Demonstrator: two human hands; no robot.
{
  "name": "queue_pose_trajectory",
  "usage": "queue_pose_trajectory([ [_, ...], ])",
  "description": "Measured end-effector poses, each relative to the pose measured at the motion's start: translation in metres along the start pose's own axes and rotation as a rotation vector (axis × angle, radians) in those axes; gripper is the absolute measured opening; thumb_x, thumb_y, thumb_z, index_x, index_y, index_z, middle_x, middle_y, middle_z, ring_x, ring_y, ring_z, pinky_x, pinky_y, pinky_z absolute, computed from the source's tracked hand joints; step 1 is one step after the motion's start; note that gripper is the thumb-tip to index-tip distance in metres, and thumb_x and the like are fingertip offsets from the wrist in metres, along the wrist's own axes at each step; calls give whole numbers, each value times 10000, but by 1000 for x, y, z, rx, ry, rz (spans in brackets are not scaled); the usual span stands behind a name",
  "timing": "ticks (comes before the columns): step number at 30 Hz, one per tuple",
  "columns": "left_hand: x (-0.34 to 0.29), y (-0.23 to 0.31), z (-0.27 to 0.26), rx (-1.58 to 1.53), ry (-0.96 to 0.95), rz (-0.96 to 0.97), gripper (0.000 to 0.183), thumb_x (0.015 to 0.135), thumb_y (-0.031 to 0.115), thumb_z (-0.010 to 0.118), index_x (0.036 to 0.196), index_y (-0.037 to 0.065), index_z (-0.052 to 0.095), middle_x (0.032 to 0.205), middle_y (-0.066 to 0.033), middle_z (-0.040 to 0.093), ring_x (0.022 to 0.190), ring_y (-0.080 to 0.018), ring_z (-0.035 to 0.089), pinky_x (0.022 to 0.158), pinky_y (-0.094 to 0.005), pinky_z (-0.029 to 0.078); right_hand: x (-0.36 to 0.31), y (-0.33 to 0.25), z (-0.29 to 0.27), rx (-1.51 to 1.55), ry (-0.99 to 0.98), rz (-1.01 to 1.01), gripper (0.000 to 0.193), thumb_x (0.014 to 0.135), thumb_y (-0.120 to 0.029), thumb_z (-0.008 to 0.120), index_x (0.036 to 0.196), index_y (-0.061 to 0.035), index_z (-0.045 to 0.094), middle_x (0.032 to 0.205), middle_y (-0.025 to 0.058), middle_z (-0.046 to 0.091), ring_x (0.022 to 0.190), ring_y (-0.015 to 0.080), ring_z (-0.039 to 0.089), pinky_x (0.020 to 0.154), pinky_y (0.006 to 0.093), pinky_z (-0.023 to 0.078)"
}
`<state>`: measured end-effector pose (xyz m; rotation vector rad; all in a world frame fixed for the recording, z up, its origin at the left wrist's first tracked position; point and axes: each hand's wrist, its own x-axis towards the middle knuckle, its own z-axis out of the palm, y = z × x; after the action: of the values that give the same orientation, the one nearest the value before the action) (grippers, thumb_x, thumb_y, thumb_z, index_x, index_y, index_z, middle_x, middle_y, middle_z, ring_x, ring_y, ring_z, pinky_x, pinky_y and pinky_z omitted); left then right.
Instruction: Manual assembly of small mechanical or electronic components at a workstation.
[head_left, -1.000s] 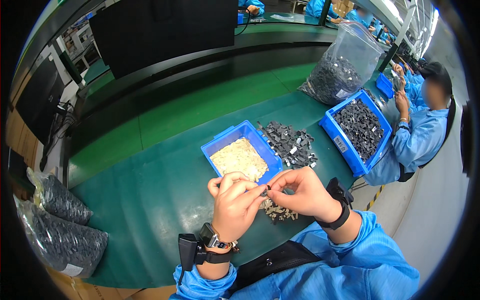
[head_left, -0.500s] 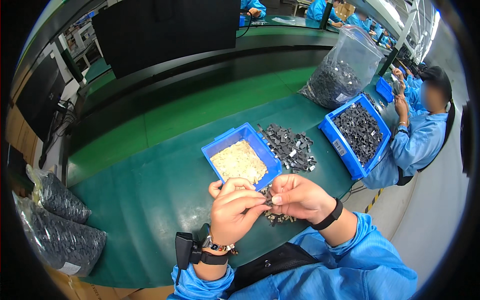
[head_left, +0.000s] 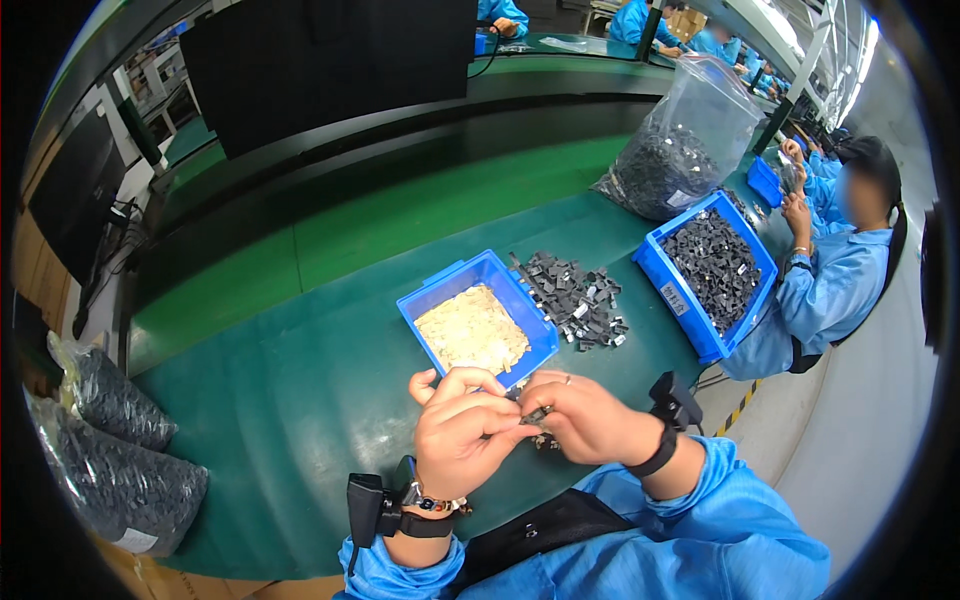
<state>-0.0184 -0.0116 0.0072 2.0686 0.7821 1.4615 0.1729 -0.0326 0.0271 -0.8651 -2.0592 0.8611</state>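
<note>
Both hands meet over the near side of the bench. My left hand [head_left: 463, 425] pinches one end of a small dark part [head_left: 537, 414], its fingers closed. From the other side my right hand [head_left: 590, 418] also closes on that part, thumb and fingertips together. Just beyond them stands a blue bin [head_left: 425, 345] holding many small pale yellowish pieces [head_left: 472, 330]. Beside the bin lies a loose heap of small black parts [head_left: 572, 297]. Below my fingers, some tiny pale and dark bits [head_left: 545, 441] show on the green mat, mostly hidden by my hands.
A larger blue bin [head_left: 672, 308] full of black parts stands at the right. Behind it is a clear bag [head_left: 672, 160] of dark parts. More filled bags [head_left: 125, 475] sit at the left edge. A co-worker [head_left: 840, 265] in blue sits to the right.
My right hand has turned over so its back faces up more, and the dark part between the fingertips now shows more. The bins and heaps stay put.
</note>
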Motion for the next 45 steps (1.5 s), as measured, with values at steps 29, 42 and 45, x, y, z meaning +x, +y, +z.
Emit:
queue_pose_trajectory([
  [29, -2, -8, 3, 110, 113, -99, 420, 748, 399, 800, 569, 121, 540, 618, 44, 604, 838, -212, 556, 874, -379, 282, -36, 44, -50, -446, 438, 479, 91, 850, -65, 667, 903, 6, 683, 770, 106, 647, 682, 227, 627, 618, 340, 489],
  [42, 4, -3, 5, 169, 125, -117, 297, 753, 101, 759, 575, 98, 521, 626, 15, 598, 804, -217, 575, 858, -368, 302, -13, 73, -57, -685, 569, 481, 55, 807, -26, 643, 825, -14, 694, 751, 139, 626, 721, 310, 626, 651, 380, 496],
  [45, 4, -2, 2, 192, 112, -126, 235, 743, 107, 763, 613, 98, 568, 670, 13, 630, 838, -218, 575, 863, -370, 306, -13, 59, -46, -422, 684, 423, 52, 824, -22, 636, 816, -4, 684, 737, 118, 625, 682, 262, 616, 628, 338, 484],
])
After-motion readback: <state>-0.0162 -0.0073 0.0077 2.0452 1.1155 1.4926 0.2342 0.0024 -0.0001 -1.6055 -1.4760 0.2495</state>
